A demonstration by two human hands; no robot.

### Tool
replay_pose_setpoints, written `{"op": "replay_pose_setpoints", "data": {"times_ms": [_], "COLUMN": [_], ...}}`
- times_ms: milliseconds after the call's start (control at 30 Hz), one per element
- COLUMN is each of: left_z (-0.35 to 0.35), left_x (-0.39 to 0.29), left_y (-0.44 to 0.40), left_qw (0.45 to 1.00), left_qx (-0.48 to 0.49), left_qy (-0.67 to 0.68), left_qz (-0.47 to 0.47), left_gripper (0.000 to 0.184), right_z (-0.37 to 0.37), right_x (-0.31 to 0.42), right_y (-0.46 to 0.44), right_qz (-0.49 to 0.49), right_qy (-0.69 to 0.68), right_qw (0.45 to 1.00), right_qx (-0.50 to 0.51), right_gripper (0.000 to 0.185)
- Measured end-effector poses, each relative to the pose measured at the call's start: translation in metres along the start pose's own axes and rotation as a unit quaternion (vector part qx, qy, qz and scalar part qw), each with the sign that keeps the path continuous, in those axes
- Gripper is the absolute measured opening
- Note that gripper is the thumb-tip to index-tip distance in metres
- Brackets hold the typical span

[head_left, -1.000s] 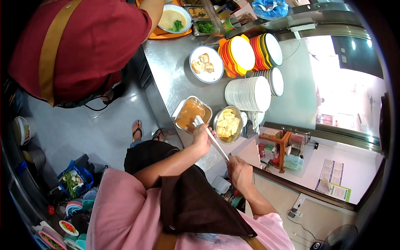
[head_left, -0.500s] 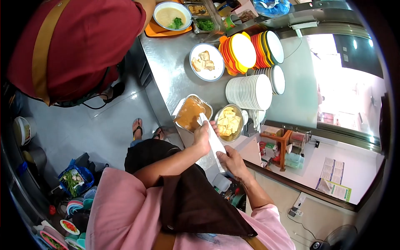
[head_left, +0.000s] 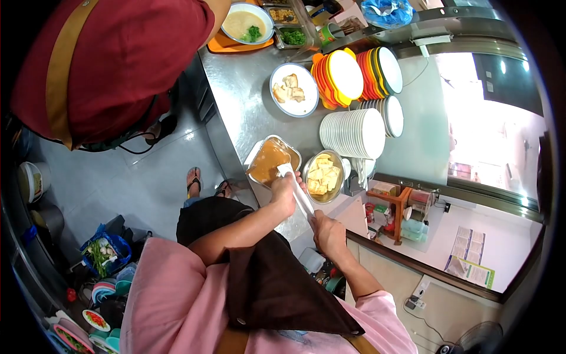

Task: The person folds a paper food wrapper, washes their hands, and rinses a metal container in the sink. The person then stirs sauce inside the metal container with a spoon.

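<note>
A long, narrow white strip (head_left: 303, 201) stretches between my two hands; whether it is paper or thin plastic I cannot tell. My left hand (head_left: 283, 194) is closed around its upper part, beside a square metal container (head_left: 299, 154) of brown sauce (head_left: 271, 160). The strip's far end overlaps the container's near edge in view. My right hand (head_left: 330, 237) grips the lower end, fingers closed, with that end mostly hidden in the fist. Right of my left hand stands a round metal bowl (head_left: 341, 187) of pale yellow pieces (head_left: 323, 174).
On the steel counter (head_left: 239, 88) stand a plate of light brown chunks (head_left: 288, 88), stacked white plates (head_left: 354, 131) and orange-rimmed dishes (head_left: 339, 76). A soup bowl (head_left: 247, 23) sits on an orange tray at the far end. Another person in a red shirt (head_left: 118, 65) stands at left.
The strip looks narrower now, bunched or turned edge-on, and its lower end has gone into my right fist. My right hand has turned and closed further; my left hand has barely moved.
</note>
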State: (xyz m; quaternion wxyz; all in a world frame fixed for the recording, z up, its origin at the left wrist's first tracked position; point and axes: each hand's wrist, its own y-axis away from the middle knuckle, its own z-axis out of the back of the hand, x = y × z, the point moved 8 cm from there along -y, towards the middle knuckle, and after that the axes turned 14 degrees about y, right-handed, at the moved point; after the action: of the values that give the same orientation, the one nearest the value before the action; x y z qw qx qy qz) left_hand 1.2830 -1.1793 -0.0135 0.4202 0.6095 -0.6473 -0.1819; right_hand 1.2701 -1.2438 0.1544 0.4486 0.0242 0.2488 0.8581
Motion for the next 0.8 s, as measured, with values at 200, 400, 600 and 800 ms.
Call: {"op": "replay_pose_setpoints", "data": {"times_ms": [200,400,600,800], "left_z": [-0.002,0.003,0.008,0.013], "left_x": [-0.005,-0.004,-0.002,-0.008], "left_y": [-0.003,-0.007,-0.016,-0.019], "left_qw": [0.998,0.995,0.994,0.996], "left_qx": [0.001,-0.018,-0.015,-0.027], "left_qy": [0.066,0.095,0.104,0.086], "left_qz": [0.022,0.025,0.024,0.015], "left_gripper": [0.024,0.024,0.026,0.025], "right_z": [0.008,0.011,0.014,0.017], "right_x": [0.001,0.003,0.003,0.011], "right_y": [0.001,0.005,0.007,0.007], "right_qz": [0.019,0.042,0.048,0.064], "right_qy": [0.009,-0.024,-0.030,-0.014], "right_qw": [1.000,0.999,0.998,0.998], "right_qx": [0.007,0.001,0.004,-0.008], "right_gripper": [0.014,0.020,0.021,0.021]}}
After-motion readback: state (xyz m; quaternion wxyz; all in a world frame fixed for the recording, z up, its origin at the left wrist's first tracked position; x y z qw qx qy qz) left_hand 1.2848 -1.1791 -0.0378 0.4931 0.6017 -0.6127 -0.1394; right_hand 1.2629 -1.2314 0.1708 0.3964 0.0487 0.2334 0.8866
